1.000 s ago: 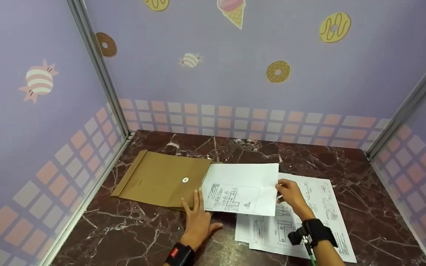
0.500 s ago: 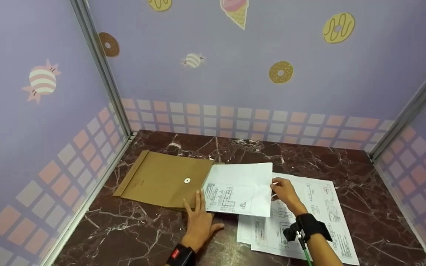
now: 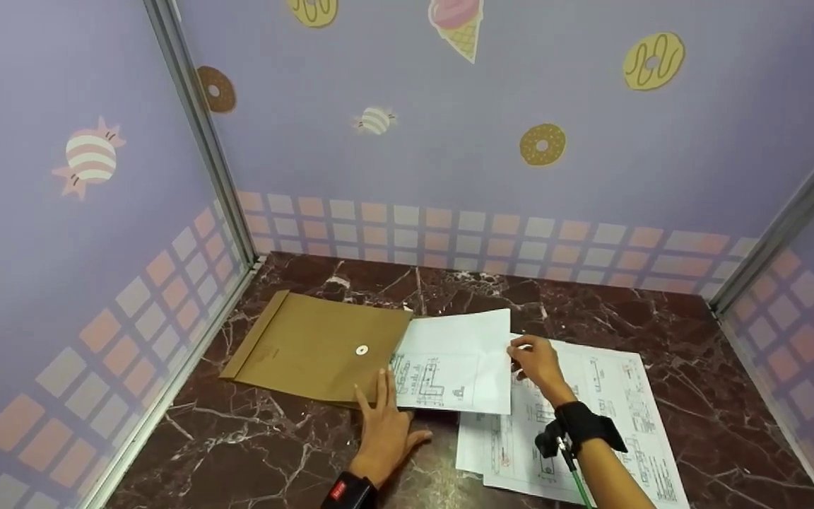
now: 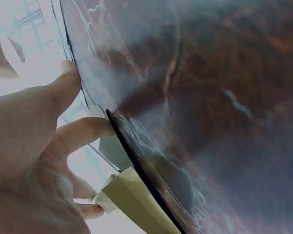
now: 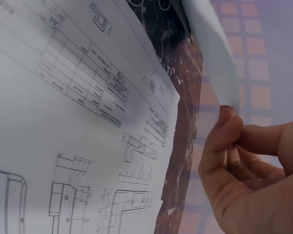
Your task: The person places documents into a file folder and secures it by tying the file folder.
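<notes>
A brown paper envelope point(image 3: 308, 346) with a white round button lies at the left of the dark marbled table. Sticking out of its right-hand mouth is a white drawing sheet point(image 3: 467, 367), its left part hidden inside. My right hand point(image 3: 540, 364) pinches the sheet's right edge between thumb and fingertip, and the right wrist view shows the raised sheet edge point(image 5: 217, 53) in that pinch. With fairly straight fingers, my left hand point(image 3: 384, 431) rests on the envelope's front corner by the mouth. In the left wrist view its fingertips touch the envelope's flared edge point(image 4: 132, 200).
More printed drawing sheets point(image 3: 612, 410) lie overlapped under and beside my right forearm. Purple patterned walls point(image 3: 463, 162) enclose the table point(image 3: 237, 438) at the back and both sides. A green cable point(image 3: 579, 484) runs from the right wrist strap.
My right hand has moved left with the sheet, so less of it shows outside the envelope. My left hand stays at the envelope's mouth. The head view has shifted slightly.
</notes>
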Tool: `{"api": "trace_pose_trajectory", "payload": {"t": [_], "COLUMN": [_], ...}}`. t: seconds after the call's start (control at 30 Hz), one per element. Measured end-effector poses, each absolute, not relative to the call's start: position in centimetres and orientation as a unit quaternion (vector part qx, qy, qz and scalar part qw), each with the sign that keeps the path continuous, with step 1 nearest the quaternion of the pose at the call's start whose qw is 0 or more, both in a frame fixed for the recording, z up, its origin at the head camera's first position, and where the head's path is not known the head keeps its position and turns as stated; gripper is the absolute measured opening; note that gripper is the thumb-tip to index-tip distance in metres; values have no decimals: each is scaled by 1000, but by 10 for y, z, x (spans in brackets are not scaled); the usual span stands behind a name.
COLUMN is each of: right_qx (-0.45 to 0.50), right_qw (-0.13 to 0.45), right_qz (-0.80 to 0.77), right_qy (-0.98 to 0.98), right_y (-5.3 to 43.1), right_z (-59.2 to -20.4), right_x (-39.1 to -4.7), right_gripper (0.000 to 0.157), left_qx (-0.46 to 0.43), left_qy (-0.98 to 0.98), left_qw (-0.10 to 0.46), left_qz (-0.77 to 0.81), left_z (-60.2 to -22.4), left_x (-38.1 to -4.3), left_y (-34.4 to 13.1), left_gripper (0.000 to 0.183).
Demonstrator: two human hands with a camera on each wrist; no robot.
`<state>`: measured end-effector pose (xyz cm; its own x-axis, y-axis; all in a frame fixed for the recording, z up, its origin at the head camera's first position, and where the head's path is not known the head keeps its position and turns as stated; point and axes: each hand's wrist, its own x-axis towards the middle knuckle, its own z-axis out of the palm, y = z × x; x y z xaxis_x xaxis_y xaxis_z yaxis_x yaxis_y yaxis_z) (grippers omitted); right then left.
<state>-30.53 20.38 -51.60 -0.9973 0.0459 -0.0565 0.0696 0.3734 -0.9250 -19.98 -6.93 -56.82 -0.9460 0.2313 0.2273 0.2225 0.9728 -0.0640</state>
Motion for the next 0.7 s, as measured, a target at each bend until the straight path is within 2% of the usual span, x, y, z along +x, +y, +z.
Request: {"api": "trace_pose_trajectory", "payload": {"t": [0.3,0.7], "right_qx": [19,14], "right_qw": [49,40], "right_qz": [-571,-587], "right_qy": [819,809], "right_y": [200,192], "right_z": [-521,-521], "right_x": [-304,-307], "right_gripper": [26,26], "left_qx": [-125,-119], "left_qy": [-984,-986], "left_qw": [128,120], "left_qz": [-7,-3], "left_z": [-572,-569], "left_x": [-198,-200], "left_y": [-70,-71], "left_gripper": [52,52]}}
